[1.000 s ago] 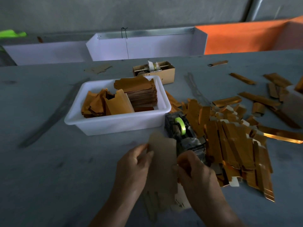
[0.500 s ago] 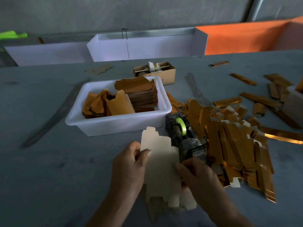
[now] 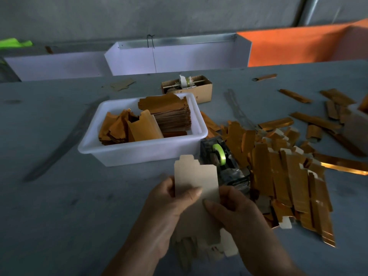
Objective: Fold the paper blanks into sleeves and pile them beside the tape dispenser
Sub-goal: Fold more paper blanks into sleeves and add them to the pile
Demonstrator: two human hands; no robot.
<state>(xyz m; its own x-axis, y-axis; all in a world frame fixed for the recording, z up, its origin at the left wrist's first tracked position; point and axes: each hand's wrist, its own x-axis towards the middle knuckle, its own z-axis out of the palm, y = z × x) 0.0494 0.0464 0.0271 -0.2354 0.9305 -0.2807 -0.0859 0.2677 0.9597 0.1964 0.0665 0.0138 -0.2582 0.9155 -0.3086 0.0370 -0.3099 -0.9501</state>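
Observation:
A pale paper blank [image 3: 194, 177] with notched tabs at its top stands flat between both hands, its plain side toward me. My left hand [image 3: 171, 204] pinches its left edge, thumb across the face. My right hand [image 3: 235, 208] grips its right edge, thumb on the face. Just behind the blank sits the dark tape dispenser [image 3: 223, 162] with a green tape roll. A pile of gold folded sleeves [image 3: 284, 172] lies right of the dispenser. More pale blanks [image 3: 219, 250] lie on the table under my hands.
A white tub [image 3: 143, 152] holding stacked gold blanks stands behind left of the dispenser. A small cardboard box [image 3: 199, 90] sits further back. Loose gold sleeves [image 3: 316, 120] are scattered at the right. White trays [image 3: 179, 58] and an orange bin [image 3: 298, 44] line the grey table's far edge.
The blank has turned from edge-on and blurred to facing me flat and has risen a little. Both thumbs have shifted onto its face.

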